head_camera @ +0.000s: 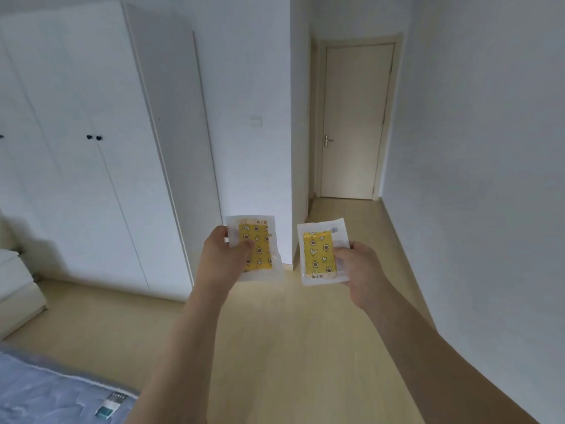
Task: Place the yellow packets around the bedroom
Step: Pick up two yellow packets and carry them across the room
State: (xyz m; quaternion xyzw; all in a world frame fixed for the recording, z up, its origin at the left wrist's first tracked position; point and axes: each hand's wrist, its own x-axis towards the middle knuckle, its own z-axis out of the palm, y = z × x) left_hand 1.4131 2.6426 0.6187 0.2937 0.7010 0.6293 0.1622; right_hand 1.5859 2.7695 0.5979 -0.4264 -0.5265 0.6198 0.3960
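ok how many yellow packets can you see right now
2. One yellow packet is held in the left hand, the other packet in the right hand, side by side above the floor. Others may lie out of view.

A home bedroom: tall white wardrobe [91, 142] along the left wall, corner of a bed [46, 390] with blue cover, pale wood floor [290, 332], closed cream door [354, 120].

Two packets are seen, the left packet [256, 249] and the right packet [321, 255], each clear with white edges around a yellow insert printed with white stars, moons and brown-centred shapes. The wardrobe [76, 142] is white with black knobs [94, 138]. The door [354, 120] is cream, the floor [290, 332] pale wood, the bed cover [36, 393] grey-blue.
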